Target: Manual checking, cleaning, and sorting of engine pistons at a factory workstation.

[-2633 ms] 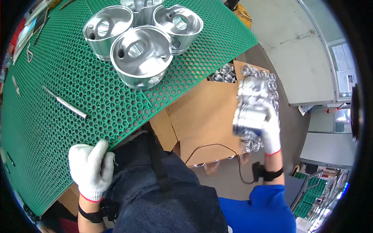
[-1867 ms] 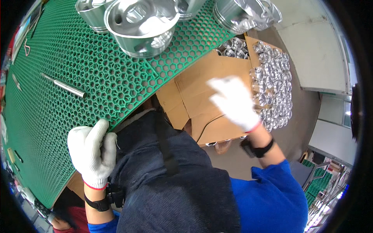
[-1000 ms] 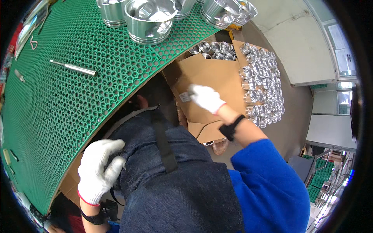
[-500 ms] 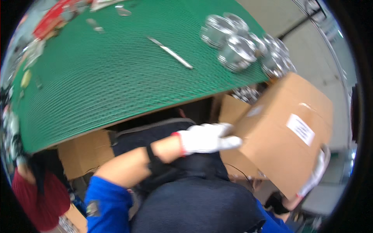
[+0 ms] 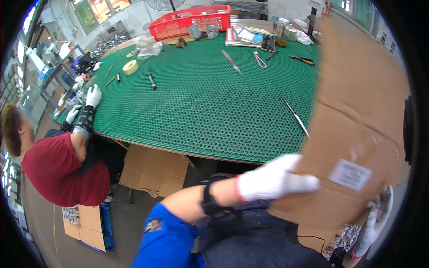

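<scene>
A large brown cardboard box (image 5: 335,143) with a white label (image 5: 350,174) stands up in front of me on the right, with a flap rising toward the top of the view. My left hand (image 5: 279,178), in a white glove with a red cuff, grips its left edge, thumb on the labelled face and fingers hidden behind. At the lower right edge, my gloved right hand (image 5: 375,221) holds the box from the other side. Shiny metal parts (image 5: 346,236) lie below the box, partly covered by it.
A green mat (image 5: 214,102) covers the table, bearing a thin metal tool (image 5: 296,118), a file (image 5: 232,62), a marker (image 5: 152,81), tape (image 5: 130,67) and pliers (image 5: 302,60). A red basket (image 5: 190,24) stands behind. At left sits a co-worker (image 5: 67,169) in dark red.
My view has swung left and up, bringing the co-worker and table's far side into sight. The box now stands higher and closer, with my left hand around its edge.
</scene>
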`<action>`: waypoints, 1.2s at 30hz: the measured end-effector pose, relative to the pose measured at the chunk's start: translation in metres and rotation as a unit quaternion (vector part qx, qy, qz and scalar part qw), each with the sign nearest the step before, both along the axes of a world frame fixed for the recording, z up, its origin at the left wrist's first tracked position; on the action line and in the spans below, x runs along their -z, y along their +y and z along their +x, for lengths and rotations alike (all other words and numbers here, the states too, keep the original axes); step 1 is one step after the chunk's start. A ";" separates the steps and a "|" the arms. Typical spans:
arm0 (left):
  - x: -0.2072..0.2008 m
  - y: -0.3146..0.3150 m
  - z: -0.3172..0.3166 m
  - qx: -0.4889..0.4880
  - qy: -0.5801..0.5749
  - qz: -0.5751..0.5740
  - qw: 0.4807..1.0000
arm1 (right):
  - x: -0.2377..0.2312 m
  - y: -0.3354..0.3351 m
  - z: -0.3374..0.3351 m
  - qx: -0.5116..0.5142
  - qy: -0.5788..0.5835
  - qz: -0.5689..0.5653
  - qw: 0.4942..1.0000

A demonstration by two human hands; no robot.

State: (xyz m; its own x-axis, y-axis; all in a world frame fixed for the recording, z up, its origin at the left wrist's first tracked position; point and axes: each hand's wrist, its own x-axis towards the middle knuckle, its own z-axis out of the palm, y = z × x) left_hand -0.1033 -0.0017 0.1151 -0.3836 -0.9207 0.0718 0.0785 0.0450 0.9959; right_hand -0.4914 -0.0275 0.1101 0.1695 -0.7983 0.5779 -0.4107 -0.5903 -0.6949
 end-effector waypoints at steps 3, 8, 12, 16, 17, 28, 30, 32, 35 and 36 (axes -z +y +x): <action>0.001 0.027 0.079 -0.240 0.003 0.030 0.970 | 0.001 -0.015 0.093 -0.043 0.005 0.007 0.999; 0.010 0.036 0.212 -0.506 0.277 -0.034 0.816 | 0.028 -0.066 0.197 -0.164 0.318 -0.133 0.924; 0.027 0.030 0.312 -0.651 0.261 -0.028 0.712 | 0.058 -0.098 0.219 -0.152 0.322 -0.093 0.930; 0.035 0.002 0.406 -0.684 0.226 -0.049 0.692 | 0.089 -0.111 0.214 -0.126 0.325 -0.052 0.936; 0.034 -0.005 0.430 -0.693 0.205 -0.058 0.689 | 0.098 -0.111 0.213 -0.114 0.296 -0.061 0.947; 0.036 -0.096 0.514 -0.686 -0.245 0.083 0.680 | 0.105 -0.092 0.212 -0.012 0.358 -0.059 0.932; 0.057 -0.103 0.495 -0.438 -0.652 0.124 0.606 | 0.109 -0.097 0.218 -0.001 0.358 -0.073 0.931; 0.064 -0.056 0.532 -0.292 -0.144 -0.076 0.942 | 0.103 -0.113 0.237 -0.064 0.313 -0.057 0.946; 0.016 -0.029 0.317 -0.352 0.024 -0.040 0.935 | 0.114 -0.085 0.208 -0.100 0.285 -0.095 0.948; 0.057 -0.038 0.292 -0.314 0.060 -0.011 0.947 | 0.129 -0.068 0.184 -0.079 0.315 -0.056 0.944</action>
